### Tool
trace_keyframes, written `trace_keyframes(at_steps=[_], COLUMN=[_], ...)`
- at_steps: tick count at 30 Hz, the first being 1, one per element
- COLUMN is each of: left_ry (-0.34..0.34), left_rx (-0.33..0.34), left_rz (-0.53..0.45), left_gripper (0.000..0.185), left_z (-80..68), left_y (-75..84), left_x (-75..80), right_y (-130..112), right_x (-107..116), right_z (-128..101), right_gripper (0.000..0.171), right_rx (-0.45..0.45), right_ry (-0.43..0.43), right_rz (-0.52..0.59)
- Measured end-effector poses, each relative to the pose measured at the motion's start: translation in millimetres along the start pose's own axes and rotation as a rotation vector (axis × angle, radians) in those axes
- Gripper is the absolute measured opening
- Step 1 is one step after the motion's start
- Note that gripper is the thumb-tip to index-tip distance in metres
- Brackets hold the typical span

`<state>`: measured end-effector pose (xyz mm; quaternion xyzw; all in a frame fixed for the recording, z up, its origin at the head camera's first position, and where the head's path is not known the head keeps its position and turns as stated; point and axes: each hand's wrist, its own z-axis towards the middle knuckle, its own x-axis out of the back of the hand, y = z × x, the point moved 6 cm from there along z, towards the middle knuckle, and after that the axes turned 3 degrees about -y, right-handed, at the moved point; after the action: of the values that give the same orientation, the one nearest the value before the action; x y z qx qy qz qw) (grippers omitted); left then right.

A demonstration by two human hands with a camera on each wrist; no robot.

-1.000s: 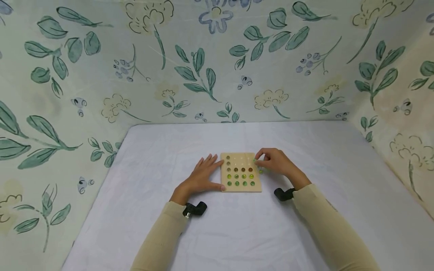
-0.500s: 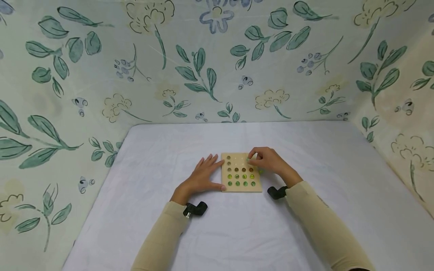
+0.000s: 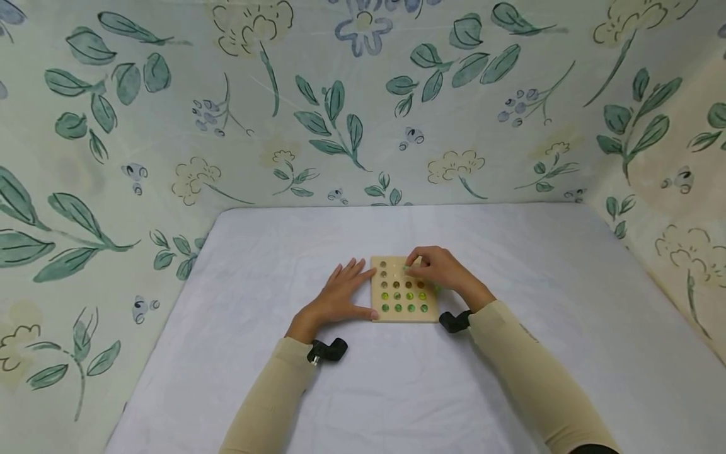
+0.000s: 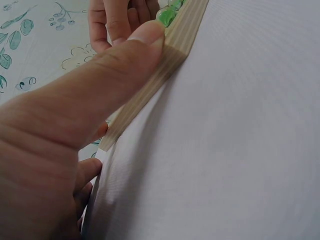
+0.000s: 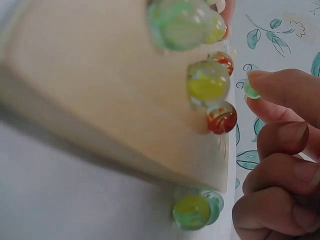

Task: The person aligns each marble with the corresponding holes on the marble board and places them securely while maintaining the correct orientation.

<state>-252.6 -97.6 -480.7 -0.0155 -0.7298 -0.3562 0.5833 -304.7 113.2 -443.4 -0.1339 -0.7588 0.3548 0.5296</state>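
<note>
A square wooden board (image 3: 433, 314) lies on the white cloth, with rows of glass marbles (image 3: 410, 296) seated in it. Green ones fill the near row, yellow ones the row behind, and red-brown ones the third. Two more marbles sit in the left column farther back. My left hand (image 3: 334, 296) is spread at the board's left side, its thumb (image 4: 115, 70) on the near corner and a finger at the edge farther back. Over the far part of the board, my right hand (image 3: 445, 268) pinches a green marble (image 5: 251, 90) between thumb and index finger.
Loose green-yellow marbles (image 5: 191, 212) lie on the cloth just off the board's right edge, mostly behind the right hand in the head view. White cloth (image 3: 363, 384) surrounds the board. A floral-patterned backdrop (image 3: 363, 126) rises behind the table.
My right hand has moved left from the board's right edge, carrying the green marble in over the far rows. The left hand has stayed in place against the board.
</note>
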Motion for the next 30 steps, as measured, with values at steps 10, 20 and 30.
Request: trace_keyframes(at_steps=[10,20,30], left_ry=[-0.003,0.001,0.001], left_rx=[0.0,-0.002,-0.001], left_rz=[-0.001,-0.014,-0.01], left_gripper=[0.101,0.101,0.101], left_z=[-1.1,-0.4,-0.1], left_y=[0.0,0.3,-0.9], left_x=[-1.0,1.1,0.3], right_y=[-5.7,-10.4,-9.3], right_x=[-7.5,-13.0,-17.9], right_z=[3.0,7.4,11.0], right_gripper=[0.016,0.013,0.013], right_rx=[-0.003,-0.009,0.022], right_ry=[-0.027,-0.041,-0.046], right_rz=[0.045,0.04,0.02])
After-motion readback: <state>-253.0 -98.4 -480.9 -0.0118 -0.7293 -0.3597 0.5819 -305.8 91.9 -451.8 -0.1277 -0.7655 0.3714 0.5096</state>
